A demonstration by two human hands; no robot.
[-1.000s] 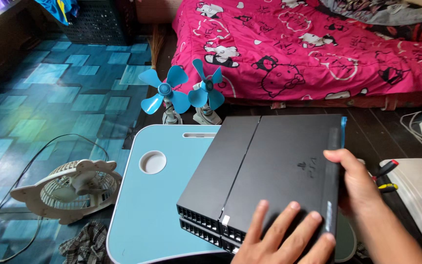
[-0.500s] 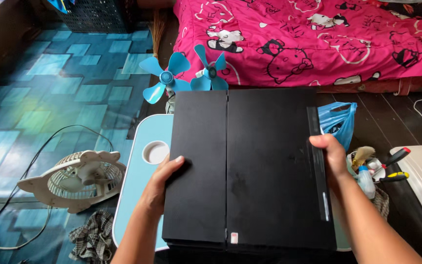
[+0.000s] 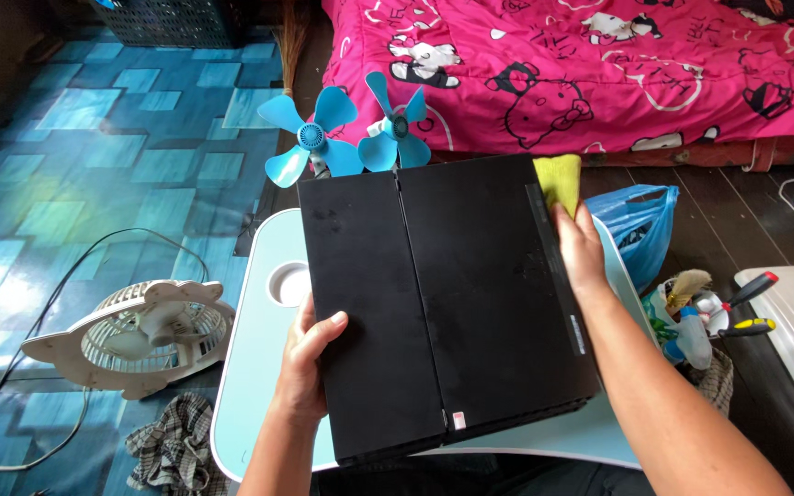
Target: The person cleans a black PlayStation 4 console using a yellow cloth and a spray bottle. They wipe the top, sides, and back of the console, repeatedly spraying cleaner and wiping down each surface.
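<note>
The black console point(image 3: 443, 308) sat over the light blue surface point(image 3: 259, 367), left hand point(image 3: 310, 354) and right hand point(image 3: 579, 248) fingers clamped on its side edges. Its near corner seemed to overhang, so loosening either grip could have tipped it toward the white fan point(image 3: 140, 335) beside the surface.

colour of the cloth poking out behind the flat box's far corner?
Yellow: the small cloth shows behind the flat black box, by the right hand. Head view.

floor point(image 3: 121, 138): blue patterned tiles left of hands, sunlit | bed point(image 3: 599, 73): pink printed cover beyond hands | dark wood floor point(image 3: 737, 211) lay right of hands
</note>
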